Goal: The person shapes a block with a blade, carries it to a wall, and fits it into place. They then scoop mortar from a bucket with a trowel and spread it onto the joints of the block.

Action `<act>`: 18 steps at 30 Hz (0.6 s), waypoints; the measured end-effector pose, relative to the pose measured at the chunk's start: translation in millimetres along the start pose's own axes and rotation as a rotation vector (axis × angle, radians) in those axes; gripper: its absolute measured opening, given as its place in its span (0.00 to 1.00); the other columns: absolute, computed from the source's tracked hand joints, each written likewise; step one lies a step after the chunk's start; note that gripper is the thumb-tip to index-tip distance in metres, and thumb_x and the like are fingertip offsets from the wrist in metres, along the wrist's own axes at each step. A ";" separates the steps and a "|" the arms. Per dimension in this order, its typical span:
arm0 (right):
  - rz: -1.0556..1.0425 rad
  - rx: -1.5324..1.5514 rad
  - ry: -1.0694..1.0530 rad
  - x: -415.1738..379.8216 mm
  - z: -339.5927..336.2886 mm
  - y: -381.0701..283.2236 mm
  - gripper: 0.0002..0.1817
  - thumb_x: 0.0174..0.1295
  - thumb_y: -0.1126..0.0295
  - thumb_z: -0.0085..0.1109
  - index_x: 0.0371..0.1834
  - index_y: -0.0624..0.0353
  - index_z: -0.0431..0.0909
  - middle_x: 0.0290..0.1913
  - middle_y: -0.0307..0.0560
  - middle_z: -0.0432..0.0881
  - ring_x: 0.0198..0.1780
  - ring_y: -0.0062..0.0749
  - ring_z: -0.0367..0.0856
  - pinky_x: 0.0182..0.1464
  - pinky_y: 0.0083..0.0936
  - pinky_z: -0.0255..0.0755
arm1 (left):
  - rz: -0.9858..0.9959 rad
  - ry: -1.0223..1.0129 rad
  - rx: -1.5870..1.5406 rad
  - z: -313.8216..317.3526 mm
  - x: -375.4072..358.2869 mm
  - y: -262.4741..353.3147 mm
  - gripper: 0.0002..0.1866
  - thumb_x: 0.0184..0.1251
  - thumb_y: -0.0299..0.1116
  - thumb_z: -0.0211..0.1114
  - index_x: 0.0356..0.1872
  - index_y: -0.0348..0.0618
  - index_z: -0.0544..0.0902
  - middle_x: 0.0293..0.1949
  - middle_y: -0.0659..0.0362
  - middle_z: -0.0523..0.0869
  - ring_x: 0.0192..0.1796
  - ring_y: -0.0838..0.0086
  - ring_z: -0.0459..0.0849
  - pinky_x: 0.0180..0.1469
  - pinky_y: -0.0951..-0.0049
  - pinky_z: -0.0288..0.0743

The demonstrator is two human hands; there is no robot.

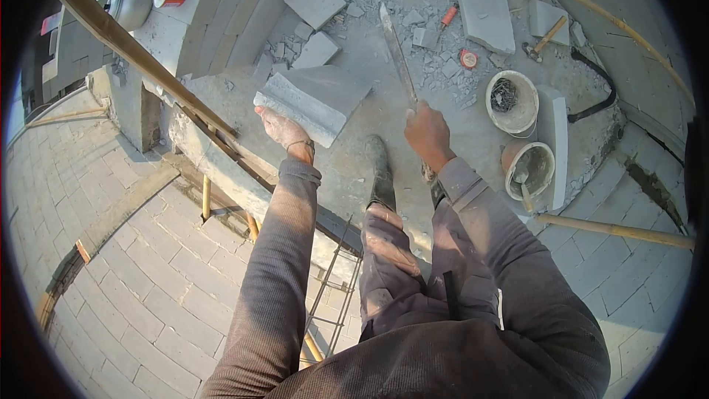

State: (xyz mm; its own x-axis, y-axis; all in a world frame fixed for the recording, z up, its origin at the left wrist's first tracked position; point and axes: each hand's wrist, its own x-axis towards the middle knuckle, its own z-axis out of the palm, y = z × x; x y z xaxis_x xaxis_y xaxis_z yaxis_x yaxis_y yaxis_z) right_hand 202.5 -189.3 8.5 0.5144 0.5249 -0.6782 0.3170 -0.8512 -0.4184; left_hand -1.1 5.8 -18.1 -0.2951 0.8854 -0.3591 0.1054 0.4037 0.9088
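Note:
My left hand (284,133) grips the near left edge of a light grey concrete block (314,102), its fingers partly hidden by the block. The block is tilted, with a rough, stepped face along one side. In my right hand (428,135) is a machete (399,55), a long, narrow blade pointing away from me. Its handle is wrapped in my closed fingers. The blade is to the right of the block and apart from it. Broken grey pieces (450,66) lie around the blade's far half.
More blocks (484,13) lie on the dusty floor ahead, with a hammer (545,38), a tape measure (468,58) and a red-handled tool (448,16). Two buckets (530,170) stand right, one holding a trowel. A wooden pole (140,52) slants across the left, beside a floor edge.

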 end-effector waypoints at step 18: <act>0.288 0.101 0.106 -50.4 54.8 305.6 0.25 0.62 0.69 0.64 0.60 0.72 0.71 0.56 0.76 0.79 0.60 0.71 0.79 0.61 0.55 0.76 | -0.085 0.245 0.799 71.9 -103.5 39.3 0.71 0.45 0.45 0.90 0.77 0.23 0.44 0.68 0.32 0.73 0.68 0.45 0.80 0.72 0.58 0.75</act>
State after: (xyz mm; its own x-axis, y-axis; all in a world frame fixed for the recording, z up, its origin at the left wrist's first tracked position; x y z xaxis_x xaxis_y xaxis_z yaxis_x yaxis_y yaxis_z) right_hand 229.8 -475.8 -118.3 0.6531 0.2553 -0.7130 0.0686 -0.9575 -0.2801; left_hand 101.9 -53.4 39.6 -0.5209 0.8066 -0.2795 0.6872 0.5905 0.4232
